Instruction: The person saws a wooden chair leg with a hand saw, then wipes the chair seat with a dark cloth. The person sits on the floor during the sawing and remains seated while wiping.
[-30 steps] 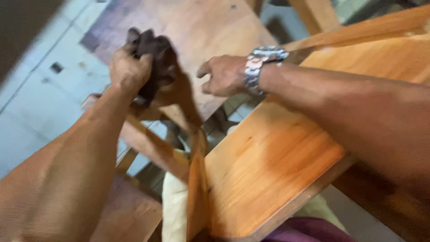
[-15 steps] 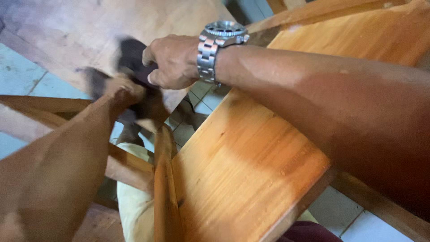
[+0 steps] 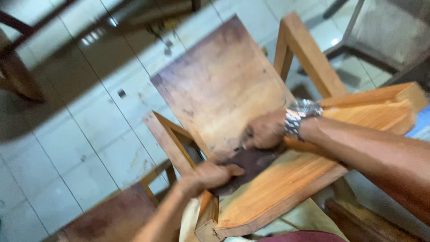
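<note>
- Our left hand (image 3: 210, 175) is bare, with no glove or ring that we can make out.
- Our right hand (image 3: 264, 131) is bare too.
- On our right wrist we wear a silver metal watch (image 3: 301, 115) with a linked band.
- Both our forearms are uncovered, no sleeves showing.

No packages, labels, signs or screens show anywhere in this view.
</note>
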